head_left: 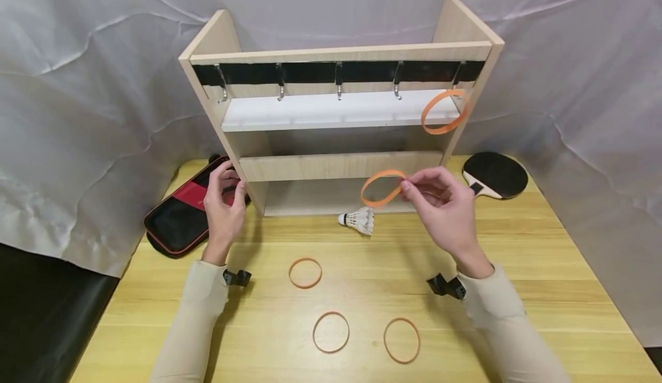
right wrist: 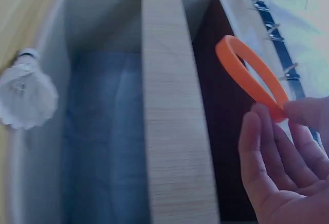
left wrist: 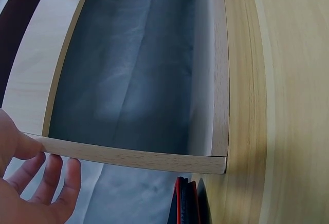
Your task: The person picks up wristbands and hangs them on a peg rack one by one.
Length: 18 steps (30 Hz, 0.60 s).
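A wooden shelf (head_left: pixel 341 167) stands at the back, with a row of metal hooks on its black strip. My left hand (head_left: pixel 225 207) grips the shelf's left side panel (left wrist: pixel 133 157), thumb at the front edge and fingertips against the outer side. In front of the lower right part, my right hand (head_left: pixel 445 205) pinches an orange ring (head_left: pixel 383 188) between thumb and fingers; the right wrist view shows this ring (right wrist: pixel 252 75) tilted. Another orange ring (head_left: pixel 445 130) hangs from the rightmost hook (head_left: pixel 457 75). Three more rings lie flat on the table, one (head_left: pixel 305 272) nearer the shelf.
A shuttlecock (head_left: pixel 358 221) lies at the shelf's front base. To the right is a black table tennis paddle (head_left: pixel 496 175); to the left, a black and red case (head_left: pixel 178 222) leans partly behind my left hand. Grey cloth (head_left: pixel 103 84) surrounds the wooden table (head_left: pixel 258 337).
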Each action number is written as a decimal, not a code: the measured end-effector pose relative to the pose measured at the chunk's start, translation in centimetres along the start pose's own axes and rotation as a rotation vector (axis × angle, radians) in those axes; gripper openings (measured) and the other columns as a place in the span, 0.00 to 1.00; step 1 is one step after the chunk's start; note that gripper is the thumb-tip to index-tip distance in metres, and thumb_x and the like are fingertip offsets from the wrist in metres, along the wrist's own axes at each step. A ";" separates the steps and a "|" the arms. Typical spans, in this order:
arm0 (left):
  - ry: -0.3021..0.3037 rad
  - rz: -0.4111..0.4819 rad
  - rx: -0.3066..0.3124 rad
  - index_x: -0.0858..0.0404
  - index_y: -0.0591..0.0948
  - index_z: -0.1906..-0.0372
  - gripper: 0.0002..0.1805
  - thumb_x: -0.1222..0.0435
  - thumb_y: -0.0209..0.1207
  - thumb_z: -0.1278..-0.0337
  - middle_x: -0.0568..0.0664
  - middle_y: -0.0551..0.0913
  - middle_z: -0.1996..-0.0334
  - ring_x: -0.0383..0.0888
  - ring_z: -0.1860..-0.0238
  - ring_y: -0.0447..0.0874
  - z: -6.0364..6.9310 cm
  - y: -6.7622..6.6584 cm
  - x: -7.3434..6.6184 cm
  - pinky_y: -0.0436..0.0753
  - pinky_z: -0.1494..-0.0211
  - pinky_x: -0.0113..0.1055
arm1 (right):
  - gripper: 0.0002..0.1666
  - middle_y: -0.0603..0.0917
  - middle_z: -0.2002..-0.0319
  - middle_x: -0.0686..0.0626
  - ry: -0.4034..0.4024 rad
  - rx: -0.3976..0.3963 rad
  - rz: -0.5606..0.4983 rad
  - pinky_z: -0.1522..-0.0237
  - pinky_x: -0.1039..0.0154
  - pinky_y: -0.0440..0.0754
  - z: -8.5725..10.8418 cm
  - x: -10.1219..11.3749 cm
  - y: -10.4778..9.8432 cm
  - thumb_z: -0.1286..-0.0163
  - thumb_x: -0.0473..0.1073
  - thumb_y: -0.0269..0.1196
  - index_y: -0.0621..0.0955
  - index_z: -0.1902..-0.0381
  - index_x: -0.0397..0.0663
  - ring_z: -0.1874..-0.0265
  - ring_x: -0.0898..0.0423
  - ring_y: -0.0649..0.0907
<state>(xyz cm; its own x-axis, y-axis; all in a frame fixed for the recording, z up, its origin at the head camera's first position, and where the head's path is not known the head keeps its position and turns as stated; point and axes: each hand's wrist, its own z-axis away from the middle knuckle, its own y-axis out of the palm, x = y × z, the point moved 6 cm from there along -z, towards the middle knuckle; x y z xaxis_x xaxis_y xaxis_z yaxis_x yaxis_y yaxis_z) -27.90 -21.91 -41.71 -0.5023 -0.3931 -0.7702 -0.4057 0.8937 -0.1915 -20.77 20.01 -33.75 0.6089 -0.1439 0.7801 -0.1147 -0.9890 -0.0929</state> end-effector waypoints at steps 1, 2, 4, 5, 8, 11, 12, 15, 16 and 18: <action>-0.002 -0.004 -0.003 0.66 0.77 0.26 0.28 0.78 0.62 0.27 0.67 0.84 0.44 0.40 0.47 0.82 0.0 0.0 0.0 0.82 0.45 0.18 | 0.06 0.93 0.60 0.56 -0.019 -0.015 -0.003 0.58 0.70 0.91 -0.4 0.4 -0.1 0.30 0.22 0.69 0.84 0.57 0.23 0.64 0.61 0.93; -0.004 -0.009 -0.006 0.67 0.76 0.26 0.28 0.79 0.62 0.27 0.68 0.84 0.44 0.40 0.47 0.82 0.1 0.1 0.0 0.82 0.45 0.18 | 0.06 0.93 0.60 0.56 -0.033 -0.029 -0.005 0.59 0.70 0.91 -0.7 0.7 -0.1 0.30 0.22 0.69 0.84 0.57 0.23 0.64 0.61 0.93; -0.008 -0.015 -0.012 0.68 0.76 0.26 0.28 0.80 0.61 0.28 0.70 0.83 0.44 0.40 0.47 0.81 0.1 0.1 -0.1 0.81 0.45 0.17 | 0.06 0.94 0.60 0.55 -0.051 -0.060 -0.005 0.60 0.70 0.91 -1.5 1.4 -0.3 0.30 0.23 0.69 0.85 0.57 0.23 0.65 0.61 0.92; -0.011 -0.017 -0.015 0.69 0.76 0.26 0.28 0.80 0.61 0.27 0.71 0.83 0.44 0.40 0.47 0.81 0.1 0.1 -0.2 0.81 0.45 0.17 | 0.06 0.94 0.61 0.55 -0.058 -0.073 0.004 0.60 0.70 0.91 -1.9 1.7 -0.3 0.30 0.24 0.70 0.85 0.57 0.24 0.65 0.61 0.92; -0.017 -0.022 -0.018 0.71 0.75 0.26 0.27 0.81 0.60 0.27 0.73 0.82 0.43 0.42 0.46 0.81 0.2 0.2 -0.6 0.81 0.44 0.18 | 0.07 0.94 0.61 0.54 -0.087 -0.113 0.022 0.60 0.70 0.91 -3.0 2.7 -0.5 0.30 0.26 0.71 0.85 0.56 0.24 0.66 0.59 0.92; -0.017 -0.027 -0.021 0.71 0.75 0.26 0.27 0.80 0.60 0.27 0.73 0.82 0.43 0.43 0.46 0.81 0.2 0.2 -0.6 0.81 0.44 0.18 | 0.09 0.95 0.61 0.52 -0.116 -0.162 0.010 0.61 0.70 0.91 -4.2 3.5 -0.6 0.30 0.27 0.71 0.85 0.56 0.23 0.68 0.58 0.92; -0.015 -0.028 -0.020 0.70 0.75 0.26 0.27 0.80 0.61 0.27 0.72 0.83 0.43 0.43 0.46 0.81 0.2 0.1 -0.6 0.81 0.44 0.18 | 0.09 0.95 0.61 0.52 -0.126 -0.182 0.001 0.61 0.69 0.91 -4.6 3.7 -0.6 0.30 0.27 0.72 0.85 0.56 0.23 0.68 0.58 0.92; -0.010 -0.025 -0.013 0.68 0.76 0.26 0.28 0.79 0.62 0.27 0.69 0.84 0.43 0.41 0.46 0.82 0.2 0.0 -0.2 0.82 0.44 0.18 | 0.08 0.95 0.63 0.52 -0.148 -0.243 -0.014 0.61 0.70 0.90 -5.7 4.2 -0.8 0.31 0.28 0.73 0.87 0.57 0.26 0.69 0.59 0.91; -0.009 -0.021 -0.011 0.67 0.76 0.26 0.28 0.78 0.63 0.27 0.68 0.84 0.43 0.41 0.46 0.82 0.1 0.0 -0.1 0.82 0.44 0.19 | 0.08 0.95 0.63 0.51 -0.155 -0.260 -0.022 0.62 0.69 0.90 -6.0 4.3 -0.8 0.32 0.29 0.73 0.87 0.58 0.26 0.70 0.58 0.91; -0.008 -0.017 -0.009 0.65 0.77 0.26 0.28 0.77 0.63 0.27 0.67 0.85 0.43 0.40 0.46 0.82 0.1 -0.1 0.1 0.82 0.44 0.19 | 0.08 0.95 0.64 0.50 -0.166 -0.287 -0.032 0.62 0.69 0.90 -6.7 4.6 -0.9 0.32 0.29 0.74 0.87 0.58 0.28 0.71 0.58 0.91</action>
<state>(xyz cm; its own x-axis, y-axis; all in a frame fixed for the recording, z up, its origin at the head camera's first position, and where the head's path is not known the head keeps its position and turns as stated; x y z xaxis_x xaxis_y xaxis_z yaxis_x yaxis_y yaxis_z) -27.83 -22.02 -41.79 -0.4893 -0.4062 -0.7717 -0.4205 0.8851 -0.1993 -23.10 20.41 -25.94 0.7328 -0.1399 0.6659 -0.2954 -0.9470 0.1262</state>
